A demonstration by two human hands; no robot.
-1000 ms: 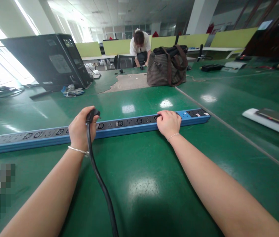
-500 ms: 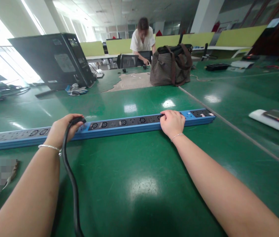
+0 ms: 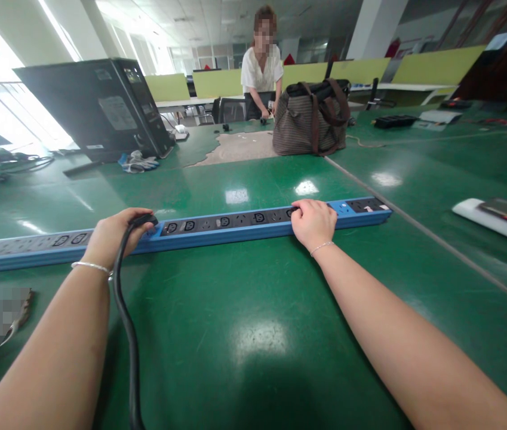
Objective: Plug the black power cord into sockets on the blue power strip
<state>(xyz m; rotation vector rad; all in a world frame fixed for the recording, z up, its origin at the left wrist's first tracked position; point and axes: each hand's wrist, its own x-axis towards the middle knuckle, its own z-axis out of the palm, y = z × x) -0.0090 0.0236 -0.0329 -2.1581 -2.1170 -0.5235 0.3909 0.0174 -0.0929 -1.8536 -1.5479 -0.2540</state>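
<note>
A long blue power strip [image 3: 235,230] with black socket panels lies across the green table [image 3: 217,310]. Over its left-centre part, my left hand [image 3: 116,235] is closed on the black plug [image 3: 144,221] at the end of a thick black cable [image 3: 126,316]. The plug is just above or touching the blue section; its prongs are hidden. The cable hangs down past my left wrist to the bottom edge. My right hand [image 3: 313,224] grips the strip near its right end, fingers curled over the far side.
A black computer case [image 3: 101,110], gloves [image 3: 139,162] and a brown bag [image 3: 311,119] stand or lie farther back. A person [image 3: 262,71] is behind the table. At right lies a white-edged device [image 3: 499,221].
The person behind the table has straightened up. The cable below my left hand has shifted slightly left, and the plug has tilted a little. My right hand has not moved.
</note>
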